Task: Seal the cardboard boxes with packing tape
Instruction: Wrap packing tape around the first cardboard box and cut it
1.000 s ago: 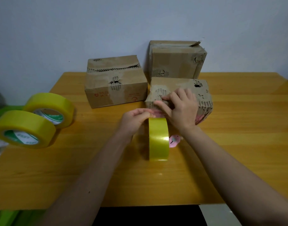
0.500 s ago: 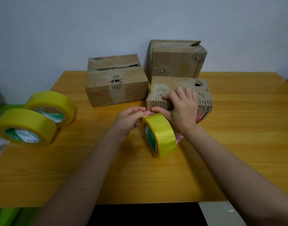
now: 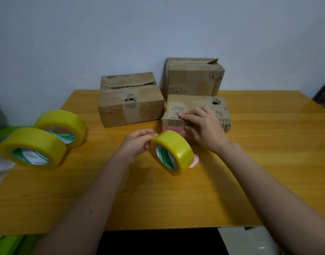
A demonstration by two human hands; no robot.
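A worn cardboard box [image 3: 218, 107] with a pink lower edge lies just in front of me on the wooden table [image 3: 268, 162]. My right hand [image 3: 204, 128] holds its near corner, fingers laid over the top and thumb on the front face. My left hand [image 3: 137, 144] pinches the upper rim of a yellow tape roll [image 3: 171, 152], which stands tilted on the table with its green-printed core facing left. I cannot see a pulled tape strip clearly between the roll and the box.
Two more cardboard boxes stand behind: one at centre-left [image 3: 130, 102], one against the wall [image 3: 193, 76]. Two spare yellow tape rolls [image 3: 32, 148] [image 3: 61, 126] lie at the table's left edge. A small pink object [image 3: 194, 161] peeks out behind the held roll.
The tape roll has turned from edge-on to tilted, its core now facing left, and shifted a little to the right. My right hand stays on the box.
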